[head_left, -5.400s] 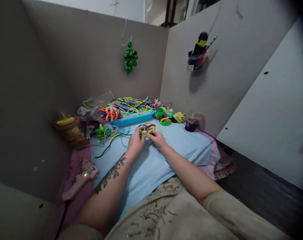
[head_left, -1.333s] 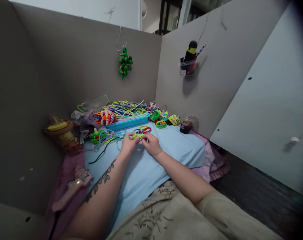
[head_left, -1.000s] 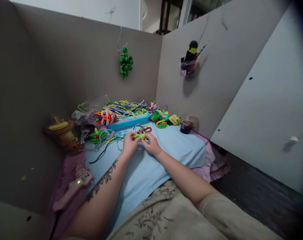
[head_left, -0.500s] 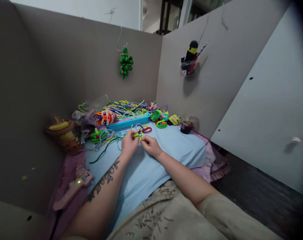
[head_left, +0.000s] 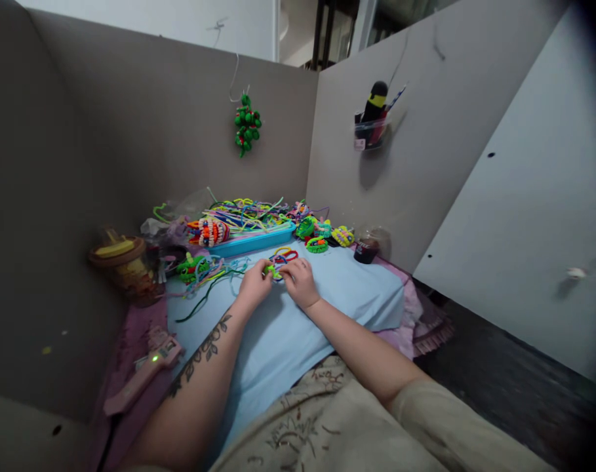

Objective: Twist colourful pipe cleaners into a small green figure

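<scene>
My left hand (head_left: 256,284) is closed, its fingertips pinching a small yellow-green knotted cord piece (head_left: 272,269). Close by on the right, my right hand (head_left: 301,283) has thumb and fingers drawn together at the other end of this piece, apparently pinching it too; the fine detail there is too small to see. Red, blue and purple cord loops (head_left: 286,254) show just beyond the fingers. Both hands are over a light blue cloth (head_left: 357,288). Left of my left hand lie loose cords (head_left: 214,282), green and pale blue among them.
A blue tray (head_left: 253,244) heaped with colourful cords stands at the back. Finished-looking knotted pieces (head_left: 317,244) sit right of it, near a dark cup (head_left: 366,249). At left are a lidded cup (head_left: 123,262) and a pink corded tool (head_left: 145,377) with a green light. Grey panels enclose the table.
My right hand has risen slightly and turned, its fingers now higher over the cord piece. The loops beyond have shifted a little. My left hand stays nearly in place.
</scene>
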`<state>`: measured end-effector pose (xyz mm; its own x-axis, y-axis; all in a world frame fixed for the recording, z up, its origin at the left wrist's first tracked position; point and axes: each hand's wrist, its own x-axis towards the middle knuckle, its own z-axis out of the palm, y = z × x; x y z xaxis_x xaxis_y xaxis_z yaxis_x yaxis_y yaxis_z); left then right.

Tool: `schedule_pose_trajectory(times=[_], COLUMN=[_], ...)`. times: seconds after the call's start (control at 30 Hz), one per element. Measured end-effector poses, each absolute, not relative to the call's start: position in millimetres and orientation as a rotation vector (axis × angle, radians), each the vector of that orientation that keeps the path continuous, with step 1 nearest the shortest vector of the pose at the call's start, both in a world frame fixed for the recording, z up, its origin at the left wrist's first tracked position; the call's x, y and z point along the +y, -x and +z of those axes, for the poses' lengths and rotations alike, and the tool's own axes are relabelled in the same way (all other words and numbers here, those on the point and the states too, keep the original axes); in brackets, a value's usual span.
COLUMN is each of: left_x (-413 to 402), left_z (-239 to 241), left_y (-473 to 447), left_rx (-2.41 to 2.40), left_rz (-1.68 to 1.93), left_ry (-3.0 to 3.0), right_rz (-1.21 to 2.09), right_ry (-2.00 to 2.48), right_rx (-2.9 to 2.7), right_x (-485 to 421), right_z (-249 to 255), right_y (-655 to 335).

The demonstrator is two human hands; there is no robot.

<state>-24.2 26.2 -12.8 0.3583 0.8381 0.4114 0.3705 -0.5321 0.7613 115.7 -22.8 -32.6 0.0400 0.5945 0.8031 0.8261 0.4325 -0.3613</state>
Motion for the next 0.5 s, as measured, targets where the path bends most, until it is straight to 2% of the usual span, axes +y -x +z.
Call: schedule_pose_trajectory(times=[0.5], left_x=[17.5], left_z=[-11.6], left_y=[26.7], left_rx=[0.999], left_rz=[0.892], left_ry=[-2.181], right_rz=[-0.178], right_ry=[1.334], right_rx=[-1.500], right_x=[-14.0], right_z=[-36.6], right_y=[-119.6])
